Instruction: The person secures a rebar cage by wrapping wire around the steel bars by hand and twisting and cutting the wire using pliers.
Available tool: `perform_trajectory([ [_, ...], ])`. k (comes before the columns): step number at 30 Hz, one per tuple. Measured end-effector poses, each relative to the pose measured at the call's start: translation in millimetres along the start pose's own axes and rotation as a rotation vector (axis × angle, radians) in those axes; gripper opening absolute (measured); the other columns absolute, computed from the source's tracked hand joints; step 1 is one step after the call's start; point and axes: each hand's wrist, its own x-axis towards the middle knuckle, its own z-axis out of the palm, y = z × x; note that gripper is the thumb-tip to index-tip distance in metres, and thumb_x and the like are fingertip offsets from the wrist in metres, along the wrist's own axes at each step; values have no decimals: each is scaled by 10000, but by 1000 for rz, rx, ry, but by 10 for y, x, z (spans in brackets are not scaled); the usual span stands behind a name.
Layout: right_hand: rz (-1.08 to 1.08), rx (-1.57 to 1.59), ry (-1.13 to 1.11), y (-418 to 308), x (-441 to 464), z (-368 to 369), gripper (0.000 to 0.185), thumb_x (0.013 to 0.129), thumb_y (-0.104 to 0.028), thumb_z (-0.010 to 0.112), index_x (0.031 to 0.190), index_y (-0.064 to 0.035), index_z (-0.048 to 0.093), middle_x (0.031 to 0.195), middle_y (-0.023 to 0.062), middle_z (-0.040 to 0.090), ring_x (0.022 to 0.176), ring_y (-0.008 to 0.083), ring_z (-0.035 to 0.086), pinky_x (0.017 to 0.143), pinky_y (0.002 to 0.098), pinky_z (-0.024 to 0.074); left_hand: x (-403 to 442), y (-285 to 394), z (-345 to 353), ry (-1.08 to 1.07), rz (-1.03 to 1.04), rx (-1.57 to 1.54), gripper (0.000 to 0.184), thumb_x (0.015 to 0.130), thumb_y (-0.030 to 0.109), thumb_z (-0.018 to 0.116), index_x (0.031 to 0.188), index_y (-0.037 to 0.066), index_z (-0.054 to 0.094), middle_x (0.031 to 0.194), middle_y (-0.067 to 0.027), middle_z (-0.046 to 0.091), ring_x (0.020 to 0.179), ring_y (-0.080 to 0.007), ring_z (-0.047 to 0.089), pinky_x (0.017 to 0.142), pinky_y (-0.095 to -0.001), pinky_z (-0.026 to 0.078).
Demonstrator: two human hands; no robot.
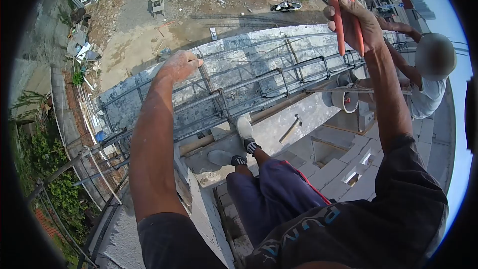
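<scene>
In my right hand (357,22), raised at the upper right, is a pair of pliers (339,32) with red handles and yellow bands. My fingers wrap round its grips; the dark metal end runs up to the frame's top edge. My left hand (179,66) reaches out over the formwork (234,60), its thumb and forefinger pinched together by a rusty upright stirrup of the rebar cage (214,94). Whatever lies between those fingertips is too small to make out. Long steel bars and stirrups run across beneath both hands.
My shoes (244,127) stand on a narrow ledge high above the yard. A hammer (290,128) lies on the board to the right, before a bucket (345,100). A co-worker (428,79) is close on my right. Block walls (343,169) lie below.
</scene>
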Motion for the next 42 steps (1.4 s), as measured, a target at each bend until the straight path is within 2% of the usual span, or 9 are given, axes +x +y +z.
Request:
perform_trajectory([
  [3, 421, -28, -68, 265, 313, 329, 400, 976, -152, 586, 1350, -30, 512, 974, 100, 597, 933, 232, 696, 797, 415, 630, 100, -126, 25, -33, 4, -34, 400, 888, 421, 648, 1016, 48, 712, 908, -137, 704, 917, -281, 655, 833, -421, 491],
  [6, 732, -647, -240, 390, 704, 574, 472, 909, -219, 662, 1335, -54, 540, 798, 76, 606, 968, 236, 685, 822, 375, 603, 92, -124, 15, -41, -4, -62, 384, 880, 422, 656, 977, 55, 713, 862, -105, 699, 878, -255, 649, 806, -405, 490],
  [9, 384, -1555, -738, 531, 1078, 918, 483, 844, -151, 635, 1319, -107, 562, 821, 84, 623, 952, 270, 675, 826, 434, 558, 97, -145, 29, -31, -1, -52, 362, 877, 414, 661, 958, 65, 714, 843, -91, 698, 858, -251, 649, 796, -403, 490],
  [12, 370, -1914, -880, 723, 1250, 1247, 351, 759, -76, 632, 1108, -114, 651, 712, 73, 615, 854, 316, 660, 847, 515, 470, 93, -161, 45, -31, -17, -68, 357, 877, 409, 663, 962, 66, 712, 844, -94, 702, 844, -254, 653, 784, -406, 489],
  [23, 246, -2281, -1163, 977, 1628, 1682, 109, 767, -42, 594, 870, -77, 593, 854, 104, 616, 889, 309, 613, 940, 550, 441, 39, -79, 32, 4, -25, -13, 363, 881, 386, 692, 1050, 65, 714, 945, -146, 712, 929, -308, 668, 820, -423, 502],
  [28, 8, -2431, -1236, 1120, 1827, 1565, 105, 920, -148, 568, 1004, -87, 582, 1042, 88, 592, 1050, 264, 586, 910, 471, 506, 62, -74, 33, -1, -40, 15, 380, 885, 378, 679, 1144, 100, 704, 1087, -180, 700, 1045, -332, 657, 891, -427, 499],
  [36, -534, -2472, -1102, 935, 1594, 1565, 319, 1000, -301, 525, 1184, -41, 516, 1110, 175, 558, 912, 287, 690, 670, 351, 628, 70, -120, 63, 14, -9, -19, 356, 891, 361, 666, 1129, 100, 707, 1079, -179, 698, 1022, -335, 655, 875, -433, 497],
  [39, 86, -2491, -1180, 936, 1497, 1656, 340, 994, -310, 527, 1215, -51, 532, 1174, 199, 543, 988, 319, 681, 735, 419, 633, 46, -125, 21, -5, 16, -5, 342, 894, 352, 665, 1121, 100, 708, 1077, -177, 698, 1029, -331, 652, 879, -434, 494],
  [42, 196, -2446, -1028, 983, 1493, 1549, 339, 986, -318, 529, 1212, -69, 569, 1193, 168, 563, 1050, 331, 659, 831, 448, 612, 46, -94, 31, -8, 20, 15, 330, 896, 343, 665, 1114, 98, 709, 1064, -174, 700, 1030, -329, 653, 880, -433, 492],
])
